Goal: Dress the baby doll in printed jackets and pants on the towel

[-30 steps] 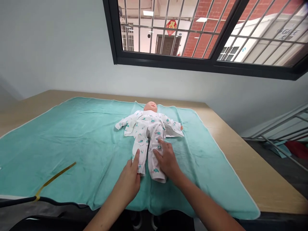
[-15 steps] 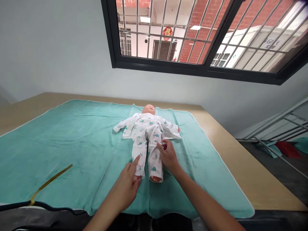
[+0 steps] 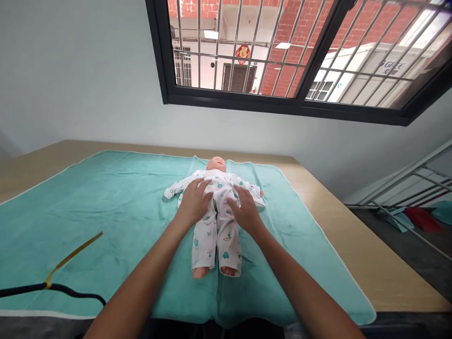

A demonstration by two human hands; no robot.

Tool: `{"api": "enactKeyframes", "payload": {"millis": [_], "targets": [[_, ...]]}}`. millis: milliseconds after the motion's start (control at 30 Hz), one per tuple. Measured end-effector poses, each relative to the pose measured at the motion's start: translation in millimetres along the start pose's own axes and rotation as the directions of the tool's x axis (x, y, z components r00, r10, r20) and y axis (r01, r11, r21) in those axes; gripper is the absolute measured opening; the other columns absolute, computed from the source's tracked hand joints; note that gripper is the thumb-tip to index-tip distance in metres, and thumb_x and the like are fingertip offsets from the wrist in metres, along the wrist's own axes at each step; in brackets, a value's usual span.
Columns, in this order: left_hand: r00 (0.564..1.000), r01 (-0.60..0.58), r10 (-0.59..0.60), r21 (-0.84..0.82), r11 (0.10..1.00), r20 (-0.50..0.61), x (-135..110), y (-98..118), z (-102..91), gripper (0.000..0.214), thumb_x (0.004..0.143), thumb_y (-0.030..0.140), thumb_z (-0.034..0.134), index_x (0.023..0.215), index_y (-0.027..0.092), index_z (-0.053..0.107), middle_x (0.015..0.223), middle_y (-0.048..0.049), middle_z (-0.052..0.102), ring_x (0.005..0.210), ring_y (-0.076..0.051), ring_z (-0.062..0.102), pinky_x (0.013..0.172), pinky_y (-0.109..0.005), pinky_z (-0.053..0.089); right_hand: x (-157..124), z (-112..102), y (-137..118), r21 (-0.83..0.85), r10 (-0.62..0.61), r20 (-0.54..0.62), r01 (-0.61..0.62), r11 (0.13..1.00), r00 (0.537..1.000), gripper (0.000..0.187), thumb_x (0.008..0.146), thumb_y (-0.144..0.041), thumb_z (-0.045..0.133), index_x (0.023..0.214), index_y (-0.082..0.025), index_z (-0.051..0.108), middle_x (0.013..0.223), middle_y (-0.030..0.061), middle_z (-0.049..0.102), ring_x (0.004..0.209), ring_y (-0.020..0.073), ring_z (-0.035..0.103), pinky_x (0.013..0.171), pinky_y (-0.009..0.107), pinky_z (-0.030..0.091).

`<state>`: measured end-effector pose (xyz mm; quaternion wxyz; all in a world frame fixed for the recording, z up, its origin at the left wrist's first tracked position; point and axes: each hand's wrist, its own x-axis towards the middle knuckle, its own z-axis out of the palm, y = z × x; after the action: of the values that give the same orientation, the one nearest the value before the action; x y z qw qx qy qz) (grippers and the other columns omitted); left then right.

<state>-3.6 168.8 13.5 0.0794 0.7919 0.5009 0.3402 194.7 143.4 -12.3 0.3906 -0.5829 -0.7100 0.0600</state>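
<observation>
Doll (image 3: 216, 164) lies face up, head away from the person, feet toward them. It wears white printed trousers (image 3: 229, 240) and a matching jacket (image 3: 181, 185), whose sleeves reach out to either side of its body. Beneath the doll, a blue-green cloth (image 3: 123, 212) covers much of the surface (image 3: 328, 212).

Left hand (image 3: 191, 202): over the doll's hip and waist, on the person's left side of it. Fingers spread, thumb apart, pointing up toward the chest. Right hand (image 3: 245, 212): opposite side of the doll, near the hip, fingers likewise wide and slightly curled. Neither is seen pinching fabric; cannot tell how firmly either touches the trousers.

Trouser legs lie side by side below the doll's hips, toes showing past both cuffs. One small hand shows at the sleeve end on the person's right; none visible at the other.

Step in hand, by my reading: settling the trousers about the doll's waist, legs being through. Next move seems to call for a light grip on the fabric at both hips, pulled evenly, then smoothing, without dragging the jacket along.

Well to the left of the doll: black cable (image 3: 26, 289) with yellow tie (image 3: 78, 250).
</observation>
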Motion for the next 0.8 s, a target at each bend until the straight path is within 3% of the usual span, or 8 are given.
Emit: {"api": "enactKeyframes", "payload": {"millis": [67, 167, 233, 300, 367, 433, 567, 800], "targets": [[0.998, 0.007, -0.009, 0.028, 1.000, 0.059, 18, -5, 22.5, 0.049, 0.096, 0.032, 0.043, 0.143, 0.014, 0.047, 0.150, -0.0189, 0.040, 0.142, -0.032, 0.032, 0.115, -0.052, 0.028, 25, 16, 2, -0.044, -0.068, -0.063, 0.065, 0.997, 0.996, 0.051, 0.097, -0.038, 0.042, 0.142, -0.015, 0.049, 0.147, 0.0158, 0.046, 0.140, 0.0296, 0.036, 0.115, 0.051, 0.029], [0.988, 0.010, -0.018, 0.050, 0.999, 0.155, 12, -10, 46.2, 0.054, 0.093, 0.030, 0.047, 0.145, 0.016, 0.044, 0.157, -0.0188, 0.030, 0.146, -0.036, 0.023, 0.113, -0.058, 0.026, 41, 41, 16, -0.059, -0.103, 0.012, 0.103, 0.993, 0.995, 0.049, 0.097, -0.037, 0.042, 0.141, -0.016, 0.050, 0.145, 0.0152, 0.048, 0.140, 0.0287, 0.037, 0.113, 0.049, 0.032], [0.974, -0.072, 0.071, -0.001, 0.997, 0.215, 1, -14, 42.8, 0.054, 0.089, 0.029, 0.051, 0.142, 0.017, 0.050, 0.155, -0.0157, 0.037, 0.145, -0.034, 0.028, 0.114, -0.054, 0.028, 43, 47, 34, -0.057, -0.056, 0.010, 0.057, 0.997, 0.998, 0.043, 0.098, -0.036, 0.041, 0.133, -0.020, 0.057, 0.134, 0.0127, 0.058, 0.129, 0.0270, 0.048, 0.105, 0.044, 0.040], [0.962, -0.057, 0.073, -0.069, 0.996, 0.263, 0, -20, 27.3, 0.043, 0.089, 0.029, 0.050, 0.130, 0.022, 0.061, 0.138, -0.0109, 0.057, 0.131, -0.029, 0.049, 0.110, -0.046, 0.037, 43, 42, 53, -0.065, 0.025, -0.055, -0.029, 0.997, 0.998, 0.038, 0.098, -0.030, 0.037, 0.124, -0.020, 0.063, 0.118, 0.0117, 0.065, 0.112, 0.0253, 0.057, 0.096, 0.041, 0.044], [0.984, 0.118, -0.111, -0.041, 0.992, 0.142, 14, -27, 12.5, 0.039, 0.094, 0.029, 0.042, 0.127, 0.025, 0.063, 0.116, -0.0081, 0.068, 0.109, -0.024, 0.062, 0.099, -0.040, 0.046, 45, 32, 69, -0.158, 0.082, -0.114, -0.099, 0.983, 0.990, 0.035, 0.094, -0.025, 0.041, 0.119, -0.017, 0.065, 0.106, 0.0132, 0.065, 0.100, 0.0263, 0.057, 0.091, 0.040, 0.043], [0.977, 0.213, -0.214, 0.087, 0.973, 0.012, 36, -35, 8.7, 0.043, 0.092, 0.032, 0.048, 0.133, 0.024, 0.057, 0.113, -0.0105, 0.064, 0.107, -0.027, 0.060, 0.096, -0.041, 0.045, 49, 24, 78, -0.324, 0.091, -0.137, -0.132, 0.937, 0.986, 0.035, 0.087, -0.025, 0.054, 0.118, -0.015, 0.065, 0.105, 0.0154, 0.061, 0.098, 0.0290, 0.053, 0.089, 0.042, 0.040], [0.956, 0.290, -0.292, 0.246, 0.925, -0.029, 67, -56, 29.1, 0.045, 0.092, 0.038, 0.050, 0.130, 0.017, 0.058, 0.114, -0.0153, 0.057, 0.107, -0.030, 0.056, 0.093, -0.041, 0.044, 60, 19, 82, -0.508, 0.043, -0.120, -0.098, 0.856, 0.992, 0.026, 0.084, -0.028, 0.062, 0.107, -0.018, 0.068, 0.103, 0.0141, 0.057, 0.100, 0.0305, 0.048, 0.088, 0.042, 0.036], [0.970, 0.224, -0.240, 0.260, 0.939, 0.032, 63, -82, 36.7, 0.043, 0.093, 0.035, 0.046, 0.133, 0.021, 0.057, 0.119, -0.0127, 0.054, 0.110, -0.029, 0.052, 0.097, -0.040, 0.041, 82, 9, 104, -0.251, 0.055, 0.047, -0.042, 0.967, 0.997, 0.019, 0.083, -0.025, 0.066, 0.100, -0.018, 0.070, 0.091, 0.0054, 0.060, 0.086, 0.0198, 0.055, 0.080, 0.030, 0.039]]}}
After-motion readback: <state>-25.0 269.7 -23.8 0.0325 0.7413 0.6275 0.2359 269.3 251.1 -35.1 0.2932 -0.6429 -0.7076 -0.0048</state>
